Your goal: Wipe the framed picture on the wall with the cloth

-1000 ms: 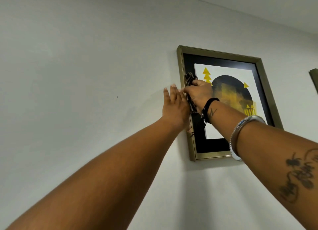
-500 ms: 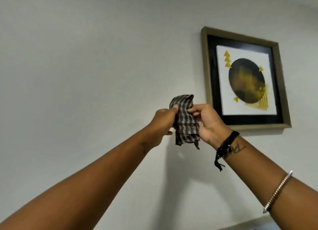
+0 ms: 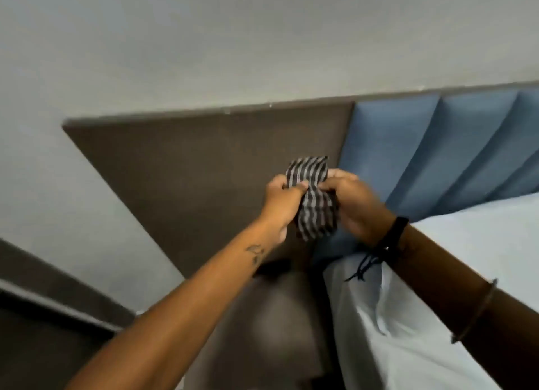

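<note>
Gripping the cloth (image 3: 313,197) between left hand (image 3: 281,204) and right hand (image 3: 354,206).

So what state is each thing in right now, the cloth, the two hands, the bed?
Striped cloth: bunched up, held in the air between both hands, touching no surface.
Left hand: closed on the cloth's left side.
Right hand: closed on the cloth's right side.
Bed sheet: white, wrinkled near the corner.
Headboard: blue padded panels, upright against the wall.
Framed picture: out of view.
</note>
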`<state>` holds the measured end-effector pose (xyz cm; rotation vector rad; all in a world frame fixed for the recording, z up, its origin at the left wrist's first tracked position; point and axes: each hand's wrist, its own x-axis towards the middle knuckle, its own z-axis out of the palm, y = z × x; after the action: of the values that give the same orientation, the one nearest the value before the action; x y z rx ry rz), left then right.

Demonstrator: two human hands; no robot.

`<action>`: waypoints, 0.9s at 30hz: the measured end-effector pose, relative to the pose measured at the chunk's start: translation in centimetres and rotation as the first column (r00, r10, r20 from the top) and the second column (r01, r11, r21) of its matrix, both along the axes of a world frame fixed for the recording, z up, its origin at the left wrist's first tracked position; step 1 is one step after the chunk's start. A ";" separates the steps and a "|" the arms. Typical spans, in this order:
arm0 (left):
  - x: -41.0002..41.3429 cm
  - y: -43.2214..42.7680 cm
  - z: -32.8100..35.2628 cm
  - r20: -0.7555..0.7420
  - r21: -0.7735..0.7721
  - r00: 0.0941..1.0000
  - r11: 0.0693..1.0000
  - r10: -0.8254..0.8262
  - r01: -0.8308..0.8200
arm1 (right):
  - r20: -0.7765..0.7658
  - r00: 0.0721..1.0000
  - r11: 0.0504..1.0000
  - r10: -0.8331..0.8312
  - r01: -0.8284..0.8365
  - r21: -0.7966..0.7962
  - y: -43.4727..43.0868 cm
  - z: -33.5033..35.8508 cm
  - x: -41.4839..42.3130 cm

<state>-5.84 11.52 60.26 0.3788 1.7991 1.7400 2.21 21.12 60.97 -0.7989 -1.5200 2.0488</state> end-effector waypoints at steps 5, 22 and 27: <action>4.1 -5.8 -18.3 0.368 -0.217 0.929 0.974 0.023 0.062 | 0.380 0.922 0.992 0.075 -0.031 -0.121 -5.2 -17.9 3.2; 8.2 -7.9 -57.5 0.515 -0.499 0.847 0.850 0.132 0.171 | 0.822 0.489 0.952 0.290 -0.239 -0.193 -6.5 -58.9 5.6; 7.8 -7.6 -63.3 0.519 -0.512 0.852 0.823 0.068 0.246 | 0.831 0.425 0.919 0.358 -0.317 -0.234 -6.9 -64.5 5.1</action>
<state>1.95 3.93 -3.09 -0.2385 1.7341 1.0150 7.34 14.18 -3.49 -1.8976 -2.3236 2.0167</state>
